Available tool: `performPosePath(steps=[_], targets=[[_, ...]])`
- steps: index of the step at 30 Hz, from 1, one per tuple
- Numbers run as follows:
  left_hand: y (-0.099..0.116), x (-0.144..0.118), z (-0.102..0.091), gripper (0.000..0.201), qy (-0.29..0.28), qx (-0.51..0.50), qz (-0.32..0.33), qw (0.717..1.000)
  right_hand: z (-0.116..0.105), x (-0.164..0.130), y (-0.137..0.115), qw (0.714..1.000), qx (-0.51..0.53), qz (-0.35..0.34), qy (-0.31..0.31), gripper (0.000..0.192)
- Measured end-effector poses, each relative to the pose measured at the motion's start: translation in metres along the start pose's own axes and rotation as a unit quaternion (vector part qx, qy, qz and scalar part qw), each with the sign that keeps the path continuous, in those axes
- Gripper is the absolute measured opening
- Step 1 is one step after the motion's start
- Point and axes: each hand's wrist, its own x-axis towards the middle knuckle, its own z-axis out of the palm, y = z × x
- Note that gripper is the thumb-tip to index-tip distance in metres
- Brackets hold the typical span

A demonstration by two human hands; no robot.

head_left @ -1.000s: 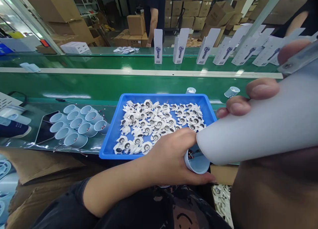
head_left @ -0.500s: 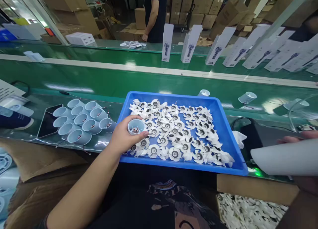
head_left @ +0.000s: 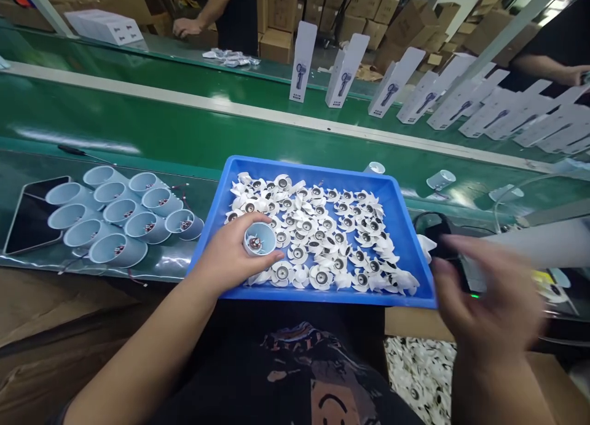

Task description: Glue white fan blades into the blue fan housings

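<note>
Pale-blue cup (head_left: 260, 232) gripped in L hand (head_left: 233, 253) over tray (head_left: 322, 297); R hand (head_left: 493, 293) spread, blurred, nr tray.

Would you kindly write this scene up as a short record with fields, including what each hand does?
Container: blue rectangular plastic tray, holding white plastic fan wheels
Left hand: holding a light-blue cylindrical plastic cup over the tray
Right hand: blurred, near the tray's right end; grip unclear
Left of tray: more light-blue plastic cups
Beyond: upright white printed cardboard boxes
</note>
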Motion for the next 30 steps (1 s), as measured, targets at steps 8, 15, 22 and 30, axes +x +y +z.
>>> performPosePath(steps=[8,15,22,30], targets=[[-0.001,-0.002,0.003,0.048,-0.013,-0.023,-0.014,1.000,0.047,0.061,-0.013,0.914,-0.200,0.057,-0.349,0.019],[0.000,-0.003,0.002,0.050,-0.028,-0.037,-0.034,0.998,0.045,0.077,0.006,0.863,-0.172,0.037,-0.473,0.020],[0.000,-0.002,0.001,0.055,-0.044,-0.061,-0.033,0.997,0.040,0.068,0.024,0.906,0.008,0.066,-0.419,0.019],[0.010,-0.009,0.004,0.066,-0.081,-0.147,0.012,0.986,0.026,0.027,-0.043,0.787,0.515,0.156,-0.302,0.058]])
